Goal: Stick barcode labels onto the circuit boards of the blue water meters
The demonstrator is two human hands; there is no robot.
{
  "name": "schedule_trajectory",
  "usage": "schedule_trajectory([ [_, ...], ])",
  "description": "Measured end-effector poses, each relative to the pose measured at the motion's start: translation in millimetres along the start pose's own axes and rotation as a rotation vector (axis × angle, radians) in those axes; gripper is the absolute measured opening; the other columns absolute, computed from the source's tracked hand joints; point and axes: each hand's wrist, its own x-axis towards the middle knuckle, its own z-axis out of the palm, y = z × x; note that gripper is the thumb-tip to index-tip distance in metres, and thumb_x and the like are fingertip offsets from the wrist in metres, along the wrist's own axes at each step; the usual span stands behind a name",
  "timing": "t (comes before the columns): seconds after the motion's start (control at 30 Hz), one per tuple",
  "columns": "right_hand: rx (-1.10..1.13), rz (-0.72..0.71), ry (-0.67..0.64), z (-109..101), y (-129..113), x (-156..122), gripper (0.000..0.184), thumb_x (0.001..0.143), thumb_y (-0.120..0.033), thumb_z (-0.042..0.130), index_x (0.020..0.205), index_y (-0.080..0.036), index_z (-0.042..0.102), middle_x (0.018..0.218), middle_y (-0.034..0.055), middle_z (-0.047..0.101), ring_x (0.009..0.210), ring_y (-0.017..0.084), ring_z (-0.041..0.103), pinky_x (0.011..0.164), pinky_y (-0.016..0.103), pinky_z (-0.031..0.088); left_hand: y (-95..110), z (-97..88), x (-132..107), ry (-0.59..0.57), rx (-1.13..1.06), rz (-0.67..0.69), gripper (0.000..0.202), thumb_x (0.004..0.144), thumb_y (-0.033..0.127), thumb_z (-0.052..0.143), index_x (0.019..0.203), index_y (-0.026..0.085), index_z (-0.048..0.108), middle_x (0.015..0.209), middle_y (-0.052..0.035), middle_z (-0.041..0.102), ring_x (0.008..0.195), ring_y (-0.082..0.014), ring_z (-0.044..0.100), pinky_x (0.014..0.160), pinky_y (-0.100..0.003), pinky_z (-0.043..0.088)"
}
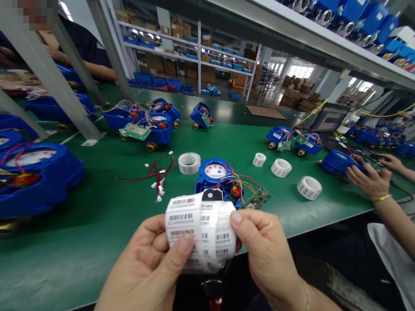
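Both my hands hold a white roll of barcode labels (201, 231) low in the middle of the view. My left hand (152, 268) grips the roll from the left, thumb pressed on a loose strip of labels. My right hand (266, 255) pinches the roll's right side with thumb and fingers. Just beyond the roll, a blue water meter (215, 175) with a white dial lies on the green bench (97, 216), with coloured wires and a small green circuit board (257, 198) hanging from it.
Loose red and white wire leads (157, 172) lie left of the meter. Several label rolls (189, 163) (309, 187) sit around it. More blue meters (142, 123) (32, 179) stand further back and left. A co-worker's hands (372, 177) work at the right. Another person sits at far left.
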Motion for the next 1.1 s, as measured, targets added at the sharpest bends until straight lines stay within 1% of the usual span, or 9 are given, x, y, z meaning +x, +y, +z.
schedule_trajectory([
  [0.07, -0.021, -0.009, -0.006, 1, 2, -1, 0.032, 0.089, -0.037, 0.063, 0.064, -0.017, 0.064, 0.057, -0.0023, 0.057, 0.053, 0.009, 0.046, 0.050, 0.020, 0.041, 0, -0.4, 0, -0.009, -0.013, -0.021, 0.057, 0.051, 0.019, 0.093, 0.099, 0.024, 0.064, 0.087, -0.0015, 0.077, 0.077, -0.0225, 0.074, 0.060, -0.022, 0.060],
  [0.13, -0.014, -0.023, 0.025, 2, 6, -3, 0.018, 0.089, -0.036, 0.064, 0.086, -0.019, 0.067, 0.062, -0.0025, 0.062, 0.055, 0.010, 0.052, 0.053, 0.021, 0.043, 0, 0.2, 0, -0.028, -0.013, -0.081, 0.058, 0.050, 0.023, 0.094, 0.100, 0.021, 0.065, 0.092, -0.0057, 0.077, 0.084, -0.0262, 0.074, 0.066, -0.026, 0.062],
  [0.23, -0.021, -0.090, 0.133, 1, 15, -9, 0.026, 0.090, -0.032, 0.064, 0.112, -0.023, 0.056, 0.068, -0.0023, 0.068, 0.062, 0.014, 0.061, 0.060, 0.025, 0.047, -1, 3.4, -3, -0.021, -0.021, -0.131, 0.052, 0.054, 0.032, 0.093, 0.097, 0.018, 0.067, 0.096, -0.0094, 0.077, 0.089, -0.0289, 0.073, 0.074, -0.033, 0.062],
  [0.37, -0.180, -0.154, 0.060, -6, 16, -17, 0.013, 0.091, -0.030, 0.060, 0.100, -0.023, 0.065, 0.087, 0.0049, 0.072, 0.078, 0.018, 0.065, 0.068, 0.029, 0.050, -2, 7.7, -5, 0.016, -0.055, -0.076, 0.048, 0.055, 0.034, 0.093, 0.094, 0.020, 0.069, 0.096, -0.0081, 0.077, 0.091, -0.0307, 0.073, 0.079, -0.040, 0.062],
  [0.6, -0.302, -0.212, -0.152, -9, -9, -19, 0.023, 0.083, -0.026, 0.067, 0.105, -0.025, 0.074, 0.096, 0.0056, 0.072, 0.088, 0.023, 0.062, 0.081, 0.038, 0.049, -3, 5.2, -6, 0.018, -0.009, -0.032, 0.044, 0.054, 0.033, 0.092, 0.092, 0.021, 0.074, 0.096, -0.0065, 0.077, 0.097, -0.0295, 0.072, 0.086, -0.037, 0.060],
  [0.77, -0.302, -0.150, -0.123, -3, -14, -14, 0.008, 0.079, -0.028, 0.073, 0.082, -0.022, 0.078, 0.096, 0.0063, 0.075, 0.093, 0.025, 0.066, 0.086, 0.039, 0.046, -4, 2.7, -7, 0.024, 0.048, -0.017, 0.042, 0.048, 0.032, 0.095, 0.084, 0.021, 0.076, 0.084, -0.0043, 0.077, 0.088, -0.0265, 0.073, 0.083, -0.032, 0.060],
  [0.87, -0.237, -0.129, -0.098, -2, -14, -12, 0.004, 0.074, -0.025, 0.077, 0.073, -0.021, 0.076, 0.088, 0.0045, 0.075, 0.086, 0.022, 0.068, 0.081, 0.035, 0.047, -6, 1.5, -8, 0.052, 0.054, 0.006, 0.042, 0.045, 0.033, 0.095, 0.079, 0.021, 0.074, 0.080, -0.0031, 0.077, 0.083, -0.0251, 0.073, 0.079, -0.030, 0.061],
  [0.97, -0.124, -0.074, -0.110, -2, -13, -11, 0.010, 0.070, -0.024, 0.082, 0.068, -0.020, 0.072, 0.079, 0.0009, 0.072, 0.077, 0.017, 0.065, 0.075, 0.030, 0.046, -5, 2.3, -10, 0.030, 0.017, 0.007, 0.043, 0.050, 0.034, 0.094, 0.086, 0.022, 0.073, 0.085, -0.0032, 0.077, 0.088, -0.0259, 0.073, 0.082, -0.033, 0.060],
  [1.1, 0.016, 0.092, -0.106, -5, -10, -10, 0.018, 0.072, -0.034, 0.083, 0.073, -0.018, 0.074, 0.071, -0.0003, 0.068, 0.068, 0.013, 0.056, 0.067, 0.027, 0.043, -2, 5.0, -12, -0.034, -0.059, -0.028, 0.055, 0.060, 0.038, 0.089, 0.110, 0.024, 0.069, 0.101, -0.0069, 0.076, 0.096, -0.0292, 0.071, 0.083, -0.035, 0.060],
])
